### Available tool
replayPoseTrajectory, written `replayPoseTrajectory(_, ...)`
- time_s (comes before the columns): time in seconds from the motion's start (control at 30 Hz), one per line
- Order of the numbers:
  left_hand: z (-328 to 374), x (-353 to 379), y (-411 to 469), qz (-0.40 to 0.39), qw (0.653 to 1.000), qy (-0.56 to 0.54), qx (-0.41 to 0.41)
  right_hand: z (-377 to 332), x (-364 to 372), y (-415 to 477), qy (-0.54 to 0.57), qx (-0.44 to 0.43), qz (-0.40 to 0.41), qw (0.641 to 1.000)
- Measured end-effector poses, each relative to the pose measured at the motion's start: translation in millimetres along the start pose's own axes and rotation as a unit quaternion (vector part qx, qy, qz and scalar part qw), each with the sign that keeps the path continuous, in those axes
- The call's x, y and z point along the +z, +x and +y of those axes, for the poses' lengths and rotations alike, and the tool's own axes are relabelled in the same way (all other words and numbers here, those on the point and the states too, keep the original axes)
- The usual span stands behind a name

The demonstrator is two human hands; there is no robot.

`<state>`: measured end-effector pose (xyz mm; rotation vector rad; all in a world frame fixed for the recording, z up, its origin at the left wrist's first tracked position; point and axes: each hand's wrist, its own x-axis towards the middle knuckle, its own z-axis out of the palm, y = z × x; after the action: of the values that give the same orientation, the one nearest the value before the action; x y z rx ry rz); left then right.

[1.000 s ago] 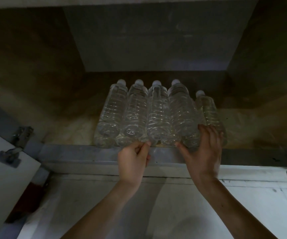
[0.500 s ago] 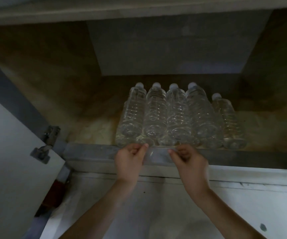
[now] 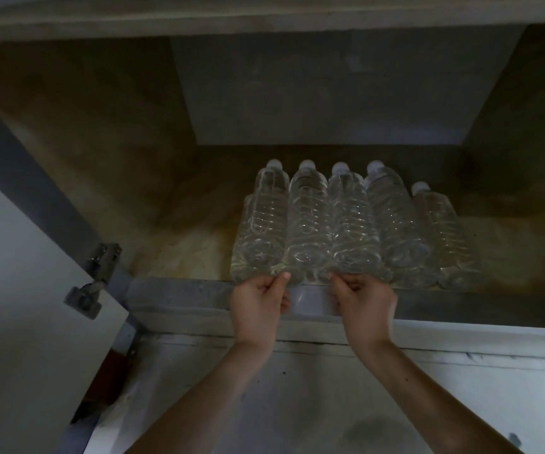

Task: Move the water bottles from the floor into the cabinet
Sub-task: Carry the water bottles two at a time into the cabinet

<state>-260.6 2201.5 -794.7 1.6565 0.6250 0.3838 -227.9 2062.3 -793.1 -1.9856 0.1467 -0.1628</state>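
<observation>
**Where the bottles lie, both hands pinch**

As the water bottles (image 3: 310,224) lie side by side on the cabinet (image 3: 182,253) floor at centre frame, caps (image 3: 307,164) pointing away, the left hand (image 3: 259,306) and right hand (image 3: 364,306) reach in from below, fingers (image 3: 280,279) curled, pinching the bottles' near ends just above the sill (image 3: 182,293).

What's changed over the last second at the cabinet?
The right hand came off the two rightmost water bottles and moved left to the front of the row, fingers curled at the bottle bases near the left hand. Whether either hand pinches anything is unclear. The left hand and the bottles lying in the cabinet stayed put.
</observation>
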Motion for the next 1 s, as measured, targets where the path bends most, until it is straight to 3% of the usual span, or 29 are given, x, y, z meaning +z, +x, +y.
replayPoseTrajectory(0.17,0.7,-2.7,0.3,-0.012,1.0,-0.001,-0.005,-1.9,4.0,0.8,0.017,0.012,0.003,1.0)
replayPoseTrajectory(0.3,0.6,-24.4,-7.0,0.019,0.991,0.1,0.082,2.9,-4.9,-11.8,0.006,0.002,-0.012,1.0)
replayPoseTrajectory(0.4,12.8,-45.4,-13.9,0.057,0.977,0.122,0.167,-3.1,-20.9,-30.2,-0.051,-0.123,-0.001,0.991)
replayPoseTrajectory(0.53,35.2,-54.7,-5.1,0.046,0.938,0.183,0.289,-24.4,-34.3,-14.4,-0.164,-0.364,0.058,0.915)
replayPoseTrajectory(0.73,39.8,-54.0,19.3,-0.05,0.957,0.147,0.245,-47.2,-26.8,16.6,-0.299,-0.415,-0.05,0.858)
replayPoseTrajectory(1.0,36.7,-46.1,20.9,-0.053,0.97,0.097,0.216,-50.2,-17.5,27.8,-0.261,-0.407,-0.042,0.874)
